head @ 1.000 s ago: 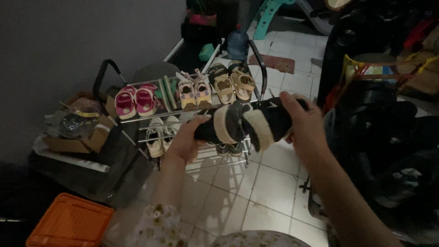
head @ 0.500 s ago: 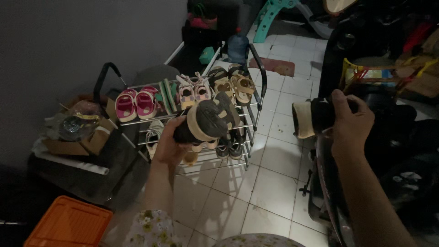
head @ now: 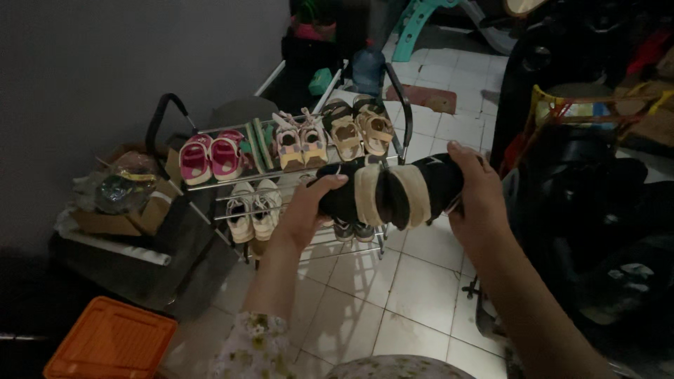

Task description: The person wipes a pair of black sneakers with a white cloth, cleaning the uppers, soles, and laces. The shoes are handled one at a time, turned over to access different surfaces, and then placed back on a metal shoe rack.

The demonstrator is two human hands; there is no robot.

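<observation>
I hold a pair of dark shoes with pale cream soles, pressed together sole to sole in front of a metal shoe rack [head: 393, 91]. My left hand [head: 305, 210] grips the left shoe [head: 347, 196] and my right hand [head: 477, 196] grips the right shoe [head: 428, 186]. The rack's top shelf carries pink sandals [head: 210, 156], a green pair [head: 258, 144], pink-and-tan sandals [head: 300, 140] and tan sandals [head: 358, 126]. White shoes [head: 253, 210] sit on the shelf below.
An orange plastic crate [head: 109, 340] lies at the lower left. A cardboard box with wrapped items [head: 123, 196] stands left of the rack. A dark motorbike [head: 597, 196] fills the right side. A water bottle [head: 366, 67] and a teal plastic slide [head: 411, 21] stand beyond on the tiled floor [head: 414, 295].
Half a second ago my hands were apart, each with one shoe. They have come back together, and the two shoes now meet in front of the rack.
</observation>
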